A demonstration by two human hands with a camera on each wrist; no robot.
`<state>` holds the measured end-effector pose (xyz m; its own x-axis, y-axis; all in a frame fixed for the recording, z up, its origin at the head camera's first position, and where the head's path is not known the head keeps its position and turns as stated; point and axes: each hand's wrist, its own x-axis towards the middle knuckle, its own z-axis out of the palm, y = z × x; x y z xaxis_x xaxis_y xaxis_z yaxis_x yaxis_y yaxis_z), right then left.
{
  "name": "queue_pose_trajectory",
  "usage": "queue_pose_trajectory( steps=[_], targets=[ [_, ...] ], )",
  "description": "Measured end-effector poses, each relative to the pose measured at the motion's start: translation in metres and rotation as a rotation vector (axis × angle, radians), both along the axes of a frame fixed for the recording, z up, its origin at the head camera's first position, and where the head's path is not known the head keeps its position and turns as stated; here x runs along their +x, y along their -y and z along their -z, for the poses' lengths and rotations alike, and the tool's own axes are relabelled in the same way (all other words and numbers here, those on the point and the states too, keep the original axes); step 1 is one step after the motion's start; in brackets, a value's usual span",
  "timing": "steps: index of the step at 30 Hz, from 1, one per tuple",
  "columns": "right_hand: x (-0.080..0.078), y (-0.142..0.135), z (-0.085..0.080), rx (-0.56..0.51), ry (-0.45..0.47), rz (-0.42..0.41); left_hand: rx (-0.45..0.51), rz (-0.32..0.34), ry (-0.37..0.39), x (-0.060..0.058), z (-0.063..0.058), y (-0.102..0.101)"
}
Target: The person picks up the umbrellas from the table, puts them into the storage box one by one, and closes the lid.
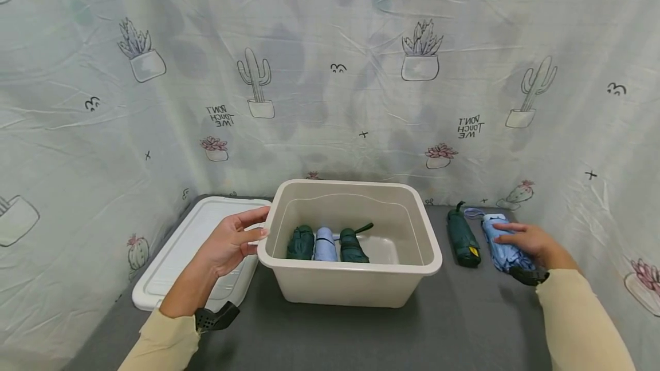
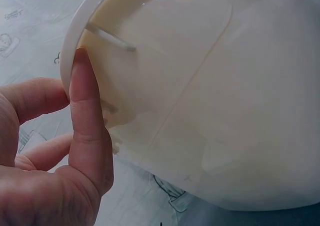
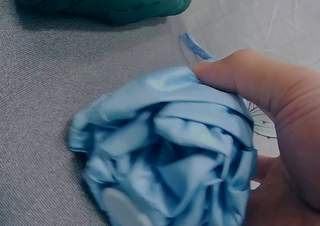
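At the left end of a beige plastic bin [image 1: 350, 285], my left hand [image 1: 229, 242] pinches the rim between thumb and fingers; the left wrist view shows the thumb and fingers on either side of the lip. Over on the right, my right hand [image 1: 533, 244] grips a light blue folded umbrella [image 3: 165, 131] lying on the grey surface, its thumb on top of the bunched fabric. Inside the bin, side by side, sit a dark green folded umbrella [image 1: 301, 243], a pale blue one [image 1: 325, 245] and another dark green one [image 1: 353, 247] with a strap.
A dark green folded umbrella [image 1: 463, 237] lies between the bin and the blue umbrella. To the bin's left, a white lid [image 1: 175, 251] rests flat on the grey surface [image 1: 319, 336], partly behind my left arm. A printed curtain [image 1: 335, 90] hangs around the back and sides.
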<state>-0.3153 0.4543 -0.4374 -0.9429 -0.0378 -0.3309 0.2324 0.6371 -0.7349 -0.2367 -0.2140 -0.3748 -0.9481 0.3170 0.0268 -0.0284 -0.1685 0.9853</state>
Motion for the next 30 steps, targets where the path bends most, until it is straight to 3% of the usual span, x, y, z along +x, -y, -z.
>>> queue_pose_trajectory(
  steps=[7,19,30],
  targets=[
    [0.002,0.001,-0.006,0.061,0.014,-0.089,-0.006,-0.005,0.002,0.001,0.001,0.0],
    [0.01,0.006,-0.014,0.073,0.022,-0.096,-0.012,0.006,-0.002,0.0,0.0,0.0],
    [0.022,0.014,-0.023,-0.121,0.012,-0.029,-0.043,0.011,0.0,-0.002,-0.003,0.001]
  ],
)
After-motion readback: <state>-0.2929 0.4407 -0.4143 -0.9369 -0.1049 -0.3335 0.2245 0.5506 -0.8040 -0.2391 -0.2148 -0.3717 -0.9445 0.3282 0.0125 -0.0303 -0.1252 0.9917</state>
